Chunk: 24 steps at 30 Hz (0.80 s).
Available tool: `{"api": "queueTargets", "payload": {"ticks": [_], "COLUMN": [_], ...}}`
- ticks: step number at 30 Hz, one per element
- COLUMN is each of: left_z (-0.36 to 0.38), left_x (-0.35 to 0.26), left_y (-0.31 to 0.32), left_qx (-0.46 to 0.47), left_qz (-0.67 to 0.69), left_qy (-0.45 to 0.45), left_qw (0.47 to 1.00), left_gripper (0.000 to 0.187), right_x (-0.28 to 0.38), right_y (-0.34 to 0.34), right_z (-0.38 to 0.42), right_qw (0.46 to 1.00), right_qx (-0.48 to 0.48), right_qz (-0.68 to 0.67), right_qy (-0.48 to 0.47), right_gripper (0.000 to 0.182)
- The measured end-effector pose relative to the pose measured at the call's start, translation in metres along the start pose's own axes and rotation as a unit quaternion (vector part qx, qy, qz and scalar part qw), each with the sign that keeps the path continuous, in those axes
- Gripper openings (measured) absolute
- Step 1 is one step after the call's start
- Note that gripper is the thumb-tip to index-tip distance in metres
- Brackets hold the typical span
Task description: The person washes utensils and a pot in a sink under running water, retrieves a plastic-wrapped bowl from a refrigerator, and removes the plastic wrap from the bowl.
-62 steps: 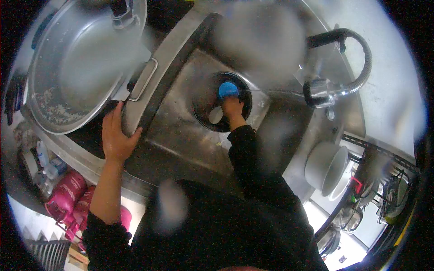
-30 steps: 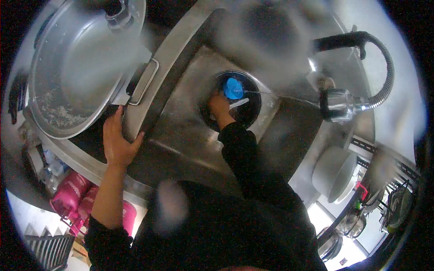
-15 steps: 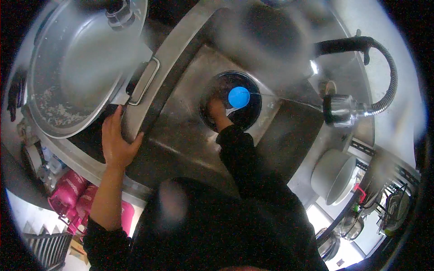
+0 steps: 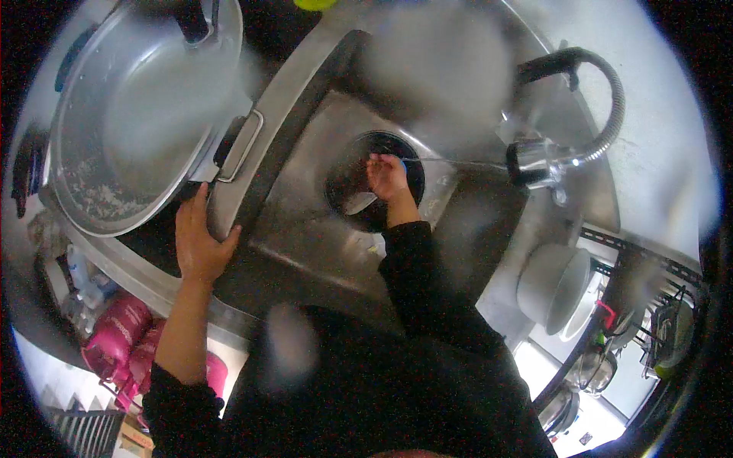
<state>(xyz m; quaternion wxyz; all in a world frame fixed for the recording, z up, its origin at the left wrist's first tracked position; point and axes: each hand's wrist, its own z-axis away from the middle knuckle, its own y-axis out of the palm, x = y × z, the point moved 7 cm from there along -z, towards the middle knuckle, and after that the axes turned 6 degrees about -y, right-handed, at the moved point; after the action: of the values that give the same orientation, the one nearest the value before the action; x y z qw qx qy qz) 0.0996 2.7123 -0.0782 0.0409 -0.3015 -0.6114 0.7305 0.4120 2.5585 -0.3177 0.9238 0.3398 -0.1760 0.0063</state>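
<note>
My right hand (image 4: 388, 177) is over a dark round opening (image 4: 345, 214) in the sink floor, palm turned up and fingers loosely bent, with no held object visible. A thin stream of water (image 4: 458, 162) from the faucet reaches it. Only a sliver of blue shows beside the fingers; the rest of the blue round thing is hidden. A pale piece (image 4: 359, 202) lies in the opening below. Fingers spread, my left hand (image 4: 203, 243) rests at the sink's rim, its fingertips by the large metal pot (image 4: 84, 164) near the handle.
The flexible faucet (image 4: 538, 162) reaches over the sink (image 4: 294, 221) from the right. A white pot (image 4: 551, 286) and a rack with metal ware (image 4: 595, 369) are at lower right. Pink containers (image 4: 126, 328) stand on the lower left. Blurry spots cover parts of the view.
My right hand has come up out of the round opening and turned palm up under the water, covering most of the blue thing. My left hand has stayed in place. The view has shifted slightly.
</note>
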Motion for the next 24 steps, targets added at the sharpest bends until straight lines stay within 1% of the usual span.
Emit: {"api": "queueTargets", "payload": {"ticks": [3, 4, 7, 9, 12, 14, 17, 20, 23, 24], "left_z": [0.001, 0.002, 0.003, 0.003, 0.002, 0.003, 0.004, 0.005, 0.007, 0.007], "left_x": [-0.001, -0.002, -0.003, 0.000, 0.003, 0.002, -0.001, -0.003, -0.002, -0.002], "left_y": [-0.001, -0.001, 0.000, -0.003, -0.002, -0.002, -0.005, -0.008, -0.008, -0.009], "left_qx": [-0.004, -0.002, -0.002, -0.006, 0.016, -0.001, -0.014, -0.018, -0.033, -0.040], "left_qz": [0.010, 0.012, 0.017, 0.018, 0.023, 0.019, 0.014, 0.021, 0.014, 0.009], "left_qy": [0.005, 0.006, 0.010, 0.019, 0.003, 0.017, 0.026, 0.027, 0.039, 0.045], "left_qw": [1.000, 1.000, 1.000, 1.000, 1.000, 1.000, 0.999, 0.999, 0.999, 0.998], "left_gripper": [0.081, 0.081, 0.080, 0.080, 0.081, 0.081, 0.080, 0.080, 0.079, 0.079], "right_x": [0.026, 0.033, 0.050, 0.053, 0.061, 0.064, 0.074, 0.074, 0.076, 0.077], "right_y": [0.007, 0.003, 0.008, 0.018, 0.028, 0.036, 0.037, 0.043, 0.045, 0.046], "right_z": [0.009, 0.009, 0.020, 0.023, 0.027, 0.034, 0.041, 0.046, 0.051, 0.054], "right_qw": [0.997, 0.997, 0.995, 0.993, 0.989, 0.986, 0.992, 0.993, 0.994, 0.995], "right_qx": [0.066, 0.058, 0.081, 0.105, 0.136, 0.154, 0.072, 0.106, 0.094, 0.076], "right_qz": [-0.022, -0.015, -0.028, -0.040, -0.053, -0.056, -0.021, -0.016, -0.013, -0.008], "right_qy": [-0.039, -0.043, -0.057, -0.045, -0.024, -0.006, -0.097, -0.055, -0.056, -0.065], "right_gripper": [0.017, 0.015, 0.014, 0.014, 0.015, 0.015, 0.015, 0.017, 0.019, 0.019]}}
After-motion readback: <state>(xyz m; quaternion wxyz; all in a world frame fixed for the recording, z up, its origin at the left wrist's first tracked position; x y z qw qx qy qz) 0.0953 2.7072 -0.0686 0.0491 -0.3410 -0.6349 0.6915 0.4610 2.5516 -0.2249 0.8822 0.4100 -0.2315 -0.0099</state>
